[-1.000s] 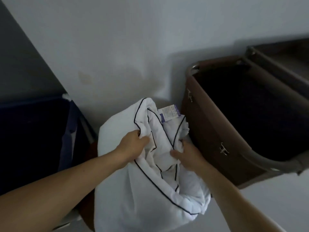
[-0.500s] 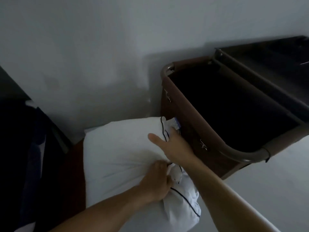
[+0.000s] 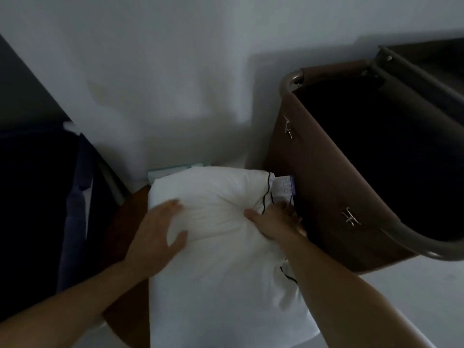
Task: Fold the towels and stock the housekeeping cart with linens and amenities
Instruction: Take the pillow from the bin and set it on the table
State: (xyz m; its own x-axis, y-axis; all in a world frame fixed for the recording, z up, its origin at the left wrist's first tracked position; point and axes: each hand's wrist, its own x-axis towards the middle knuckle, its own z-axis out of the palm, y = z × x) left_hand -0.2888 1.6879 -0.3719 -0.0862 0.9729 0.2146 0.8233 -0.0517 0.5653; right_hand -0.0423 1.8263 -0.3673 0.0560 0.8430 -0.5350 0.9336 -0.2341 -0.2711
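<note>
A white pillow (image 3: pixel 221 247) with thin black piping and a small label (image 3: pixel 285 187) at its far right corner lies on a brown surface (image 3: pixel 125 237) between two containers. My left hand (image 3: pixel 155 234) lies flat on the pillow's left side with fingers spread, pressing it down. My right hand (image 3: pixel 273 222) presses on the right side next to the piping, its fingertips tucked into the gap by the brown bag and partly hidden. The housekeeping cart's brown linen bag (image 3: pixel 313 192) on a grey metal frame (image 3: pixel 426 249) stands right beside the pillow.
A dark blue bin (image 3: pixel 75 209) stands at the left. A pale folded item (image 3: pixel 173 169) peeks out behind the pillow against the white wall (image 3: pixel 175 84). The cart's dark top (image 3: pixel 431 61) shows at the far right. Pale floor (image 3: pixel 414 292) lies at the lower right.
The bunched pillow came down flat onto the brown surface. My left hand let go of the gathered fabric and now lies spread on the pillow's left; my right hand stays by the piped edge.
</note>
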